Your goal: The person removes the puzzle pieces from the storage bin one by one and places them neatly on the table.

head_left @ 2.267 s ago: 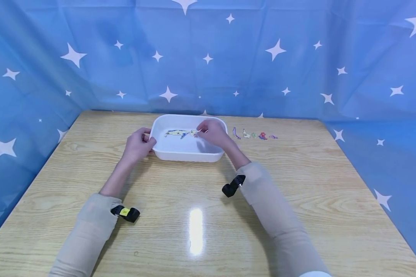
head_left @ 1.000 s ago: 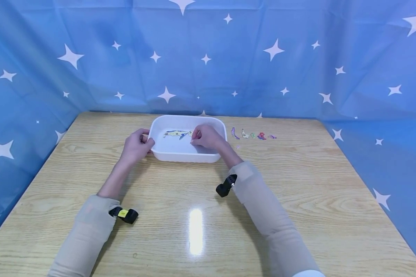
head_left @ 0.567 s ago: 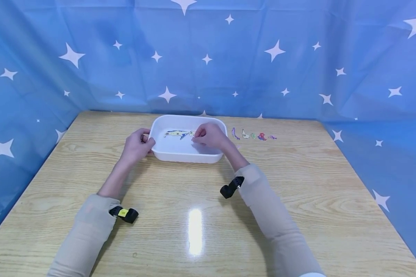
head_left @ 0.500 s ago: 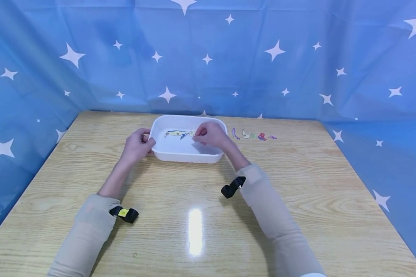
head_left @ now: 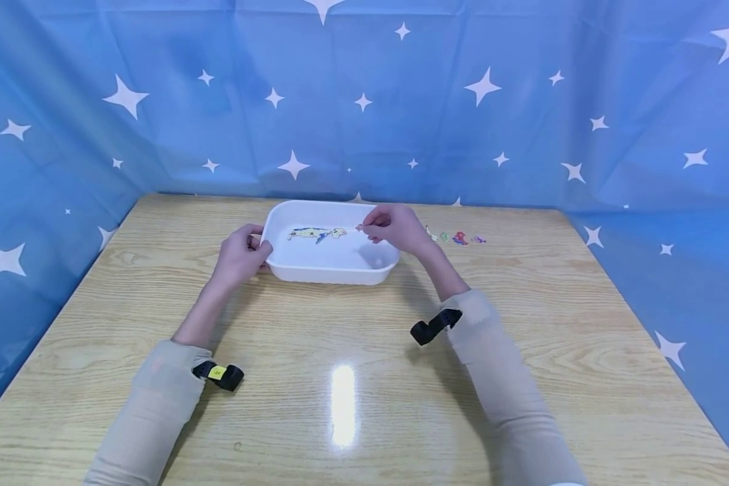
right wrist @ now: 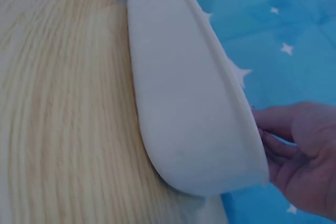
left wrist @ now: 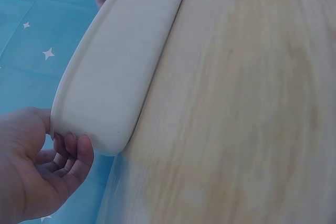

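Note:
My left hand point(head_left: 239, 255) grips the left end of a white plastic tub point(head_left: 334, 275), thumb at the rim and fingers curled beneath it, as the left wrist view also shows. On the tub's floor lies a row of small, flat, irregular cut-outs: a long yellow-and-blue one point(head_left: 306, 233), a blue one point(head_left: 322, 237) and a yellow one point(head_left: 339, 233). Above the tub's right part, my right hand point(head_left: 396, 228) pinches a tiny reddish piece point(head_left: 359, 227) between thumb and fingertips. In the right wrist view the tub wall hides those fingertips.
Right of the tub, several flat cut-outs lie in a line on the wooden table point(head_left: 267, 405): a whitish one point(head_left: 430, 233), a green one point(head_left: 445, 237), a red one point(head_left: 460, 238) and a purple one point(head_left: 478, 239). A blue star-patterned curtain point(head_left: 437, 121) stands behind the table.
My right hand has moved up and to the right from the tub's floor, uncovering the yellow cut-out and now hiding a purple one on the table. The left hand keeps its grip.

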Available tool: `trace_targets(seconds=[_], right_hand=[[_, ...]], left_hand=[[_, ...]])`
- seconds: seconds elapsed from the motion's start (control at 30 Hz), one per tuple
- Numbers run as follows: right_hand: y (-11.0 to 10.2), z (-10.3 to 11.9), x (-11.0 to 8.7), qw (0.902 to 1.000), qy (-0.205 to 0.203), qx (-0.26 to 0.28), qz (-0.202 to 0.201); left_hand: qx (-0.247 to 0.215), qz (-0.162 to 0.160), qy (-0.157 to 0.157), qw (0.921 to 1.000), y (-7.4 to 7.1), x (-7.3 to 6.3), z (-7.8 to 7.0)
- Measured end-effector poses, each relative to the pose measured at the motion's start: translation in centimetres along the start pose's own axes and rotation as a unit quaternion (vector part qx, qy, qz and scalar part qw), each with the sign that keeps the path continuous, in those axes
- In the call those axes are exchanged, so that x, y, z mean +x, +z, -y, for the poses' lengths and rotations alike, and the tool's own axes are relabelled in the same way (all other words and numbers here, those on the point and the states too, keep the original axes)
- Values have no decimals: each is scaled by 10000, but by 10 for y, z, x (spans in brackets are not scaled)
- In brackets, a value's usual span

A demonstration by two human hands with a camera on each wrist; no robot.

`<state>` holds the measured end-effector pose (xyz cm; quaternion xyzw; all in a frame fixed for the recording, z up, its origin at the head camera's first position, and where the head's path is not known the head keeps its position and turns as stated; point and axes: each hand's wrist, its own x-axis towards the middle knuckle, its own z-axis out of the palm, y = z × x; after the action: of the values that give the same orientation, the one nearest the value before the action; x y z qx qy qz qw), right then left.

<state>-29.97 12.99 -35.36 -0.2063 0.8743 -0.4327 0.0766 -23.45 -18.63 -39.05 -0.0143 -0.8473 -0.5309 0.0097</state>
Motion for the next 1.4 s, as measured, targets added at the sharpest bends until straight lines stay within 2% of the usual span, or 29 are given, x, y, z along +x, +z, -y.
trace_targets(seconds=[0.23, 0.37, 0.53, 0.8, 1.1, 1.3, 1.4], right_hand=[[-19, -10, -9, 9990, -29, 344, -273], [-30, -16, -18, 9980, 130, 366, -508], [-43, -28, -29, 9970, 257, 406, -609], [-57, -48, -42, 9988, 259, 232, -350], [-69, -72, -60, 9956, 804, -464, -117], [-72, -80, -66, 9908, 1219, -585, 101], [-72, -82, -66, 9898, 1292, -571, 164]], left_hand=[[-17, -34, -26, 10000, 1, 1, 1], [-33, -48, -34, 10000, 1, 1, 2], [-5, -32, -24, 10000, 0, 1, 1], [-3, -132, 39, 9999, 1, 0, -1], [-20, -94, 25, 10000, 1, -1, -1], [-30, -92, 32, 9999, 1, 1, 2], [-27, -92, 43, 9999, 1, 0, 2]])
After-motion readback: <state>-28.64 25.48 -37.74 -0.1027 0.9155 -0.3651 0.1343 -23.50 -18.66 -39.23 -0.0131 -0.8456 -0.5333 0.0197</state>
